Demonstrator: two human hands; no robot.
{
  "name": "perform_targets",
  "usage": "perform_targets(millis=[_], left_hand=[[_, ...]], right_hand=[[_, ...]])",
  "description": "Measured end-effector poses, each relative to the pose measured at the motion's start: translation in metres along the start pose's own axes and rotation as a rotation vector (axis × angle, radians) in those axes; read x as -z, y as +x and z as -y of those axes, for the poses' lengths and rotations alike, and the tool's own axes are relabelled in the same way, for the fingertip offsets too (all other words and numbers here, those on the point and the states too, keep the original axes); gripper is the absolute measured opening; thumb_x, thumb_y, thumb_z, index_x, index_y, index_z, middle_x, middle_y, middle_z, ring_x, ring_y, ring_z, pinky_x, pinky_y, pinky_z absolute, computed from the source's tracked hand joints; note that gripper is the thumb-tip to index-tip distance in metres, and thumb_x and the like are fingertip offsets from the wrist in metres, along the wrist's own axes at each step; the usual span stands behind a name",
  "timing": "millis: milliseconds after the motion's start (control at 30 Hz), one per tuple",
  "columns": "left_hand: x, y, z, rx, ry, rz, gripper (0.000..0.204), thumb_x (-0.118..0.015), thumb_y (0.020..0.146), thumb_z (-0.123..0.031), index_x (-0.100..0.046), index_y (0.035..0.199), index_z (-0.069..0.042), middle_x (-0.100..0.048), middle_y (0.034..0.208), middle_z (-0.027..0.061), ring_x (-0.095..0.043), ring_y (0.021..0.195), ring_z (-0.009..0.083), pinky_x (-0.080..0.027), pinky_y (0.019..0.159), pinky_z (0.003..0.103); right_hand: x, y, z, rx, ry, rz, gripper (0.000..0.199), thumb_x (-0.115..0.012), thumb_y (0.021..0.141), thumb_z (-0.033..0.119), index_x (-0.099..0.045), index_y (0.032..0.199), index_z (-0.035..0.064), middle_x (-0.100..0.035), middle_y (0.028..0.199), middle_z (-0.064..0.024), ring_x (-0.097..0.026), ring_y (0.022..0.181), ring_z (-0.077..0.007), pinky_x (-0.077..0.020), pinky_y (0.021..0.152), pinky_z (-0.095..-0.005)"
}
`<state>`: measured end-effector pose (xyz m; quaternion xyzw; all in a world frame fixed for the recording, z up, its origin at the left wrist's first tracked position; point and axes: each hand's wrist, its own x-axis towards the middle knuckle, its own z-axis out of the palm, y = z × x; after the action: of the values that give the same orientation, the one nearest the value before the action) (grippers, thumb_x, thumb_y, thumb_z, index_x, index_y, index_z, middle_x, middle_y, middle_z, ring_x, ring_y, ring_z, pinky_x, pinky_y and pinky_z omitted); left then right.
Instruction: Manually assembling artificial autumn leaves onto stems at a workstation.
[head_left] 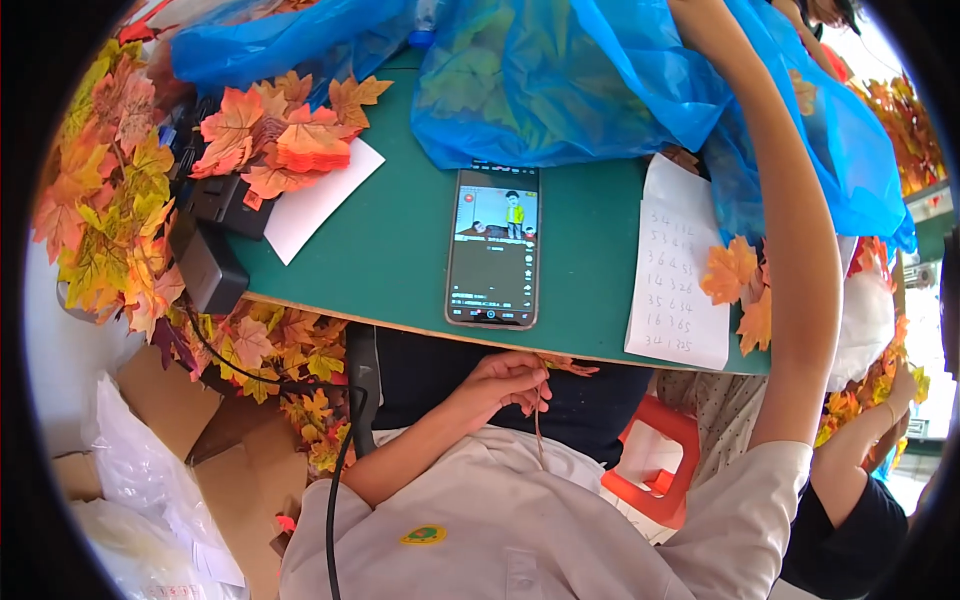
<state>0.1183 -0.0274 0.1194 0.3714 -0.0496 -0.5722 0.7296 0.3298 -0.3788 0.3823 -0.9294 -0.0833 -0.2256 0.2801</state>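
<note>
Head view: left hand (500,388) is pinching a thin brown stem (539,428), grip nearly closed, just off the near edge of the green desk (590,260). Right hand (690,7), mostly cropped, is showing by the blue bag (560,90); can't tell its grip.

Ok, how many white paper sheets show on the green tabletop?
2: a handwritten sheet right of the smartphone, and another sheet left of it, partly under orange-red maple leaves. More could be hidden beneath the leaves or the blue plastic bag.

White paper (677,262) bears rows of handwritten digits
</note>
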Motion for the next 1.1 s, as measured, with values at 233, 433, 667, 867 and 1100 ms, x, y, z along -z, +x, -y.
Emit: perform_targets(millis=[233,433,667,867,1100], left_hand=[[-0.015,-0.002,-0.006,0.05,-0.035,0.08,0.018,-0.061,0.096,-0.022,-0.06,0.103,-0.005,-0.068,0.088,0.0093,-0.07,0.078,0.0173,-0.051,0.061,0.024],[-0.013,0.0,-0.008,0.028,0.001,0.098,0.017,-0.061,0.096,-0.02,-0.06,0.102,-0.005,-0.068,0.087,0.0101,-0.069,0.076,0.018,-0.051,0.06,0.026],[-0.009,-0.014,0.002,0.014,0.06,0.068,0.015,-0.059,0.097,-0.016,-0.06,0.102,-0.002,-0.068,0.085,0.0123,-0.069,0.075,0.0206,-0.051,0.059,0.027],[-0.004,-0.013,0.003,-0.011,0.041,0.123,0.014,-0.058,0.097,-0.015,-0.06,0.102,-0.002,-0.068,0.087,0.0119,-0.069,0.077,0.0196,-0.051,0.061,0.026],[-0.006,-0.008,-0.007,-0.037,0.012,0.071,0.012,-0.057,0.097,-0.013,-0.061,0.101,-0.002,-0.068,0.086,0.0107,-0.071,0.077,0.0198,-0.053,0.058,0.026]], right_hand=[[0.005,0.011,0.011,0.112,-0.06,-0.108,0.029,-0.065,0.083,0.02,-0.068,0.096,-0.0058,-0.069,0.08,-0.0164,-0.064,0.073,-0.0215,-0.0501,0.07,-0.034],[0.005,0.018,0.003,0.291,-0.371,-0.254,0.028,-0.065,0.084,0.02,-0.068,0.103,-0.0003,-0.069,0.087,-0.0204,-0.066,0.076,-0.0337,-0.0511,0.073,-0.0356],[0.002,0.011,-0.004,0.011,-0.254,-0.06,0.029,-0.06,0.087,0.022,-0.068,0.104,0.0006,-0.068,0.094,-0.0231,-0.067,0.088,-0.0343,-0.0514,0.079,-0.0413],[0.016,0.008,-0.008,0.18,-0.244,-0.28,0.025,-0.058,0.087,0.019,-0.068,0.097,-0.0024,-0.065,0.088,-0.0256,-0.062,0.085,-0.0431,-0.0503,0.077,-0.047],[0.064,0.012,0.019,0.203,-0.399,-0.692,0.027,-0.064,0.088,0.018,-0.064,0.109,0.001,-0.07,0.09,-0.0187,-0.069,0.084,-0.0303,-0.0525,0.075,-0.0347]])
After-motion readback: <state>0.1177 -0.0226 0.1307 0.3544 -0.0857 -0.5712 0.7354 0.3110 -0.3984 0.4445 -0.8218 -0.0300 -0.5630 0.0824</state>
